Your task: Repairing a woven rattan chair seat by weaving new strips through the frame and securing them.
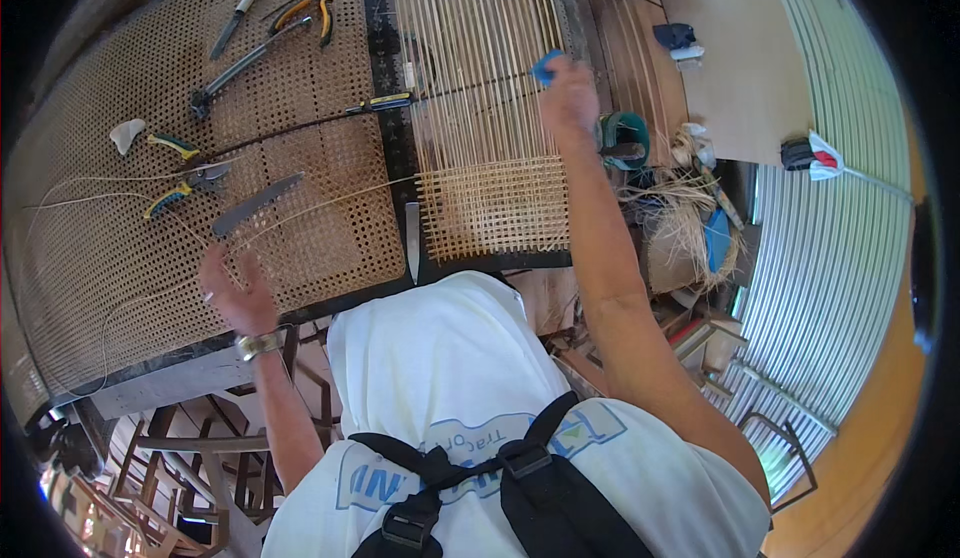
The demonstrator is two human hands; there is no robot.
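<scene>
Blue clip (546,66) sits pinched in your right hand (570,98) at upper centre, over the cane frame (490,148); your left hand (235,293) rests open-fingered on the woven panel (150,258), lower left.

Tools (250,53) lie on woven panel (120,258), left of seat frame (485,118), apparently touching

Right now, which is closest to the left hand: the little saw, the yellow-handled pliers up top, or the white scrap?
From the left hand:
1. Little saw, just above it.
2. White scrap, upper left.
3. Yellow-handled pliers, far at the top.
</scene>
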